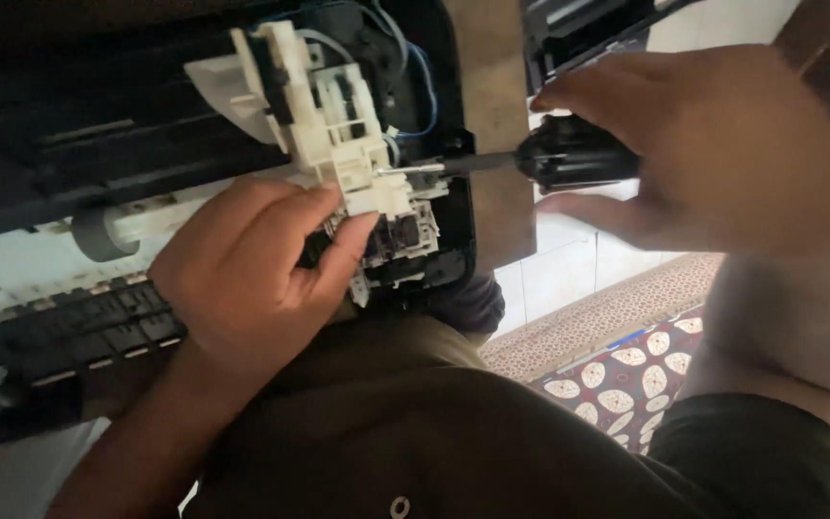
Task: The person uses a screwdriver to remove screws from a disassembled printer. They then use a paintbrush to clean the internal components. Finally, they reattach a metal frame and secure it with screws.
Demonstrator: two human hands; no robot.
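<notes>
left hand [242, 279] clasped on white plastic assembly [338, 135], right hand [713, 144] gripping black screwdriver [540, 159], opened printer [69, 144] beneath

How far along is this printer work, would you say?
Done: the printer already lies open, with rollers and wiring bare. In hand: the left hand steadies the white plastic assembly while the right hand drives a black-handled screwdriver into its side. Left: that assembly still sits in the chassis.

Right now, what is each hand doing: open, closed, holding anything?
Left hand: fingers pressed on the white plastic part of the printer, bracing it.
Right hand: closed on the screwdriver, tip at the white part.
</notes>
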